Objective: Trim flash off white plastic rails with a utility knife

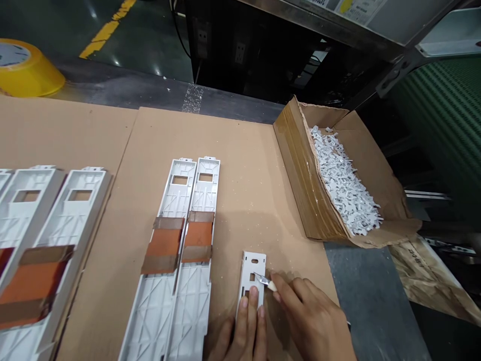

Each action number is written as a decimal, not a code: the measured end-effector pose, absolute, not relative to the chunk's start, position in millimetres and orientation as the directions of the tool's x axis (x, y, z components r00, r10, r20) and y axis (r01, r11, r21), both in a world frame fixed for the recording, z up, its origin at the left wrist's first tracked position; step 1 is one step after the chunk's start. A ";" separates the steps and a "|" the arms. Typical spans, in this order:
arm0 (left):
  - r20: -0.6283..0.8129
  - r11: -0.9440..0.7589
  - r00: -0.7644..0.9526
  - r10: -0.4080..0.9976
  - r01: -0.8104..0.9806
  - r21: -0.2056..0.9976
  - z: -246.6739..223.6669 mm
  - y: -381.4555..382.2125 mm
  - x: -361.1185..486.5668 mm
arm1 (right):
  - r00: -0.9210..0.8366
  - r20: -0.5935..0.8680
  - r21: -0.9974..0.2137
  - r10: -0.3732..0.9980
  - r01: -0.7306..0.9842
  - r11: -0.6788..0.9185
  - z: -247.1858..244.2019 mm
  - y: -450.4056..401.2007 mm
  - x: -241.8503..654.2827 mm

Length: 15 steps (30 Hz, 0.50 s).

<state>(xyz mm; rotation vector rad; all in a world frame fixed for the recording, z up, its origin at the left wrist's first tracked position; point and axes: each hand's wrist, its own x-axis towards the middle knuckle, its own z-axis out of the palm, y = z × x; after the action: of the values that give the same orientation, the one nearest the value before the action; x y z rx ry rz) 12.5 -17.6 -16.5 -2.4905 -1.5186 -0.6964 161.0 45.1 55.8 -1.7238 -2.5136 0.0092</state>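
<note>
A small white plastic plate (257,265) with several cut-out holes lies on the cardboard at the lower middle. My left hand (244,333) holds it down, fingertips pressed on its lower part and covering that end. In my right hand (315,316) is a craft knife (267,283) with a pale handle, pinched between thumb and fingers. Its pointed blade reaches over the plate at the edge of a square hole. Left of my hands, two long white plastic housings (193,301) lie side by side, each with an orange-brown strip (198,235) across it.
A cardboard box (311,200) of small white plastic pieces (341,185) stands at the right. More white housings (80,215) with strips lie at far left. A yellow tape roll (37,72) sits at the back left. Cardboard sheets (248,175) cover the dark table (376,301).
</note>
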 end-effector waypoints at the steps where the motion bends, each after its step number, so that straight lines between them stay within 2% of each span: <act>1: 0.455 -0.482 0.385 0.803 0.869 0.116 -16.4 -17.6 12.4 | -0.358 0.076 -0.057 0.931 0.930 0.362 55.6 45.1 161.1; 15: 0.399 -0.505 0.434 0.808 0.859 0.088 -12.8 -18.1 9.2 | -0.425 -0.033 -0.005 0.905 0.905 0.425 59.8 53.3 166.5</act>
<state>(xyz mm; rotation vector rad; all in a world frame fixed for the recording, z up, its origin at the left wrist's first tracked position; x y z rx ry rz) 9.2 -18.1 -12.8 -2.5494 -1.4895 -0.6008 166.5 53.3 59.8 -1.6974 -2.6730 0.0342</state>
